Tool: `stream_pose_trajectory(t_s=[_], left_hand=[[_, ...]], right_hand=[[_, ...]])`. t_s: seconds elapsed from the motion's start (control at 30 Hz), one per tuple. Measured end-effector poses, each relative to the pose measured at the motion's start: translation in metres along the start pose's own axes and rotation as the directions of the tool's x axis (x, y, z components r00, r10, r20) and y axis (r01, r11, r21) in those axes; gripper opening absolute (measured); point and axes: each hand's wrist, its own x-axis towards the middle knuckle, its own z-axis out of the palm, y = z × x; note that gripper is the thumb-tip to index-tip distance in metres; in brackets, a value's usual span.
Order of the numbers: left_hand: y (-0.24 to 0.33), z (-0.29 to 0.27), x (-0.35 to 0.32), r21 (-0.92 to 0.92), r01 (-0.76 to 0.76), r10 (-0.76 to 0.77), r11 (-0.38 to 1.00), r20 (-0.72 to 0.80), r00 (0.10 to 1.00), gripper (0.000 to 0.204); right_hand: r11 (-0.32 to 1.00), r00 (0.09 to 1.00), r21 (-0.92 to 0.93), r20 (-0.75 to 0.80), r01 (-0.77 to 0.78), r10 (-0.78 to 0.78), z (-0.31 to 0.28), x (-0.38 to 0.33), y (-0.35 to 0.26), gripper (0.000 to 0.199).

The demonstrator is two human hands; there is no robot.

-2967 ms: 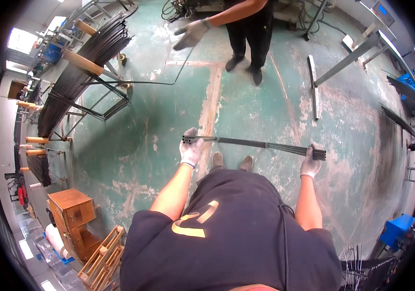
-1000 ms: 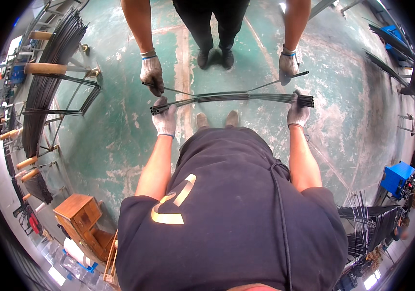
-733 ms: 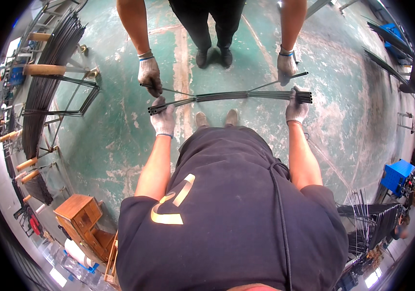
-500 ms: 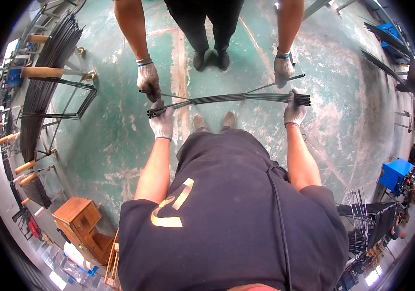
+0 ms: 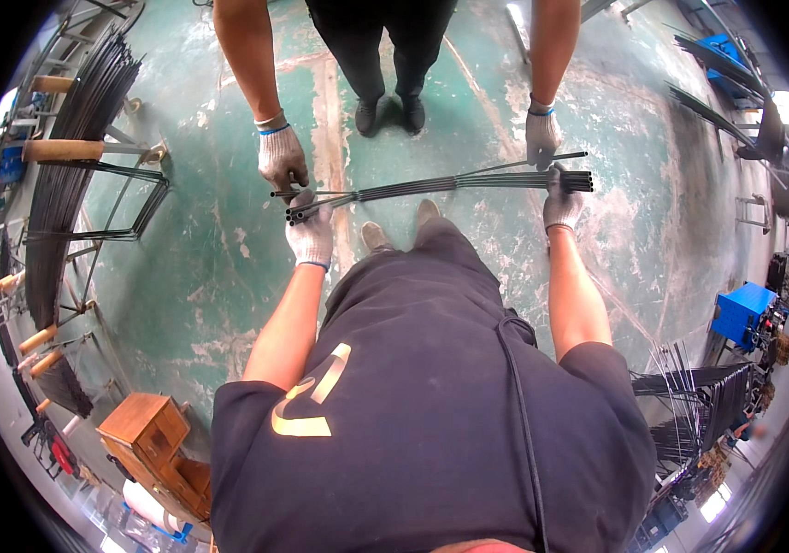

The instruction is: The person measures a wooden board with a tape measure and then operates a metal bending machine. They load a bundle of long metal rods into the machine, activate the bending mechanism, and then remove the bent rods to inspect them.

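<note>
I hold a bundle of thin dark steel rods level in front of me. My left hand, in a white knit glove, grips the bundle's left end. My right hand, gloved the same, grips the right end. Facing me stands another person in dark trousers. That person's one gloved hand is closed on a single rod at the left end, and the other gloved hand pinches the same rod near the right end, lifting it off the bundle.
A rack loaded with long dark rods and wooden-handled posts runs along the left. A wooden crate sits at lower left. A blue machine and more rod stacks stand at right. The floor is worn green concrete.
The other person walked up from farther away and now stands close, both hands on a rod of my bundle. I have kept hold of both ends throughout.
</note>
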Motion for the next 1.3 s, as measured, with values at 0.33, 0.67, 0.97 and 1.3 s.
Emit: stream_pose_trajectory(t_s=[0.33, 0.67, 0.97, 1.3], left_hand=[[-0.012, 0.001, 0.001, -0.113, 0.085, -0.092, 0.99, -0.059, 0.994, 0.058], [-0.021, -0.009, 0.004, 0.355, -0.038, 0.044, 0.934, -0.01, 0.999, 0.053], [-0.027, -0.006, 0.001, 0.194, 0.005, 0.004, 0.981, -0.049, 0.999, 0.053], [-0.009, -0.006, -0.011, 0.152, 0.09, -0.078, 0.984, -0.081, 0.994, 0.052]], right_hand=[[0.981, 1.0, -0.192, 0.002, -0.016, 0.016, -0.002, 0.0, -0.026, 0.034], [0.997, 0.999, -0.072, 0.032, -0.029, 0.032, -0.003, 0.003, -0.026, 0.034], [0.998, 0.998, -0.045, 0.042, -0.051, 0.053, -0.005, 0.004, -0.036, 0.036], [0.998, 0.999, -0.061, 0.051, -0.005, 0.008, -0.007, 0.008, -0.027, 0.033]])
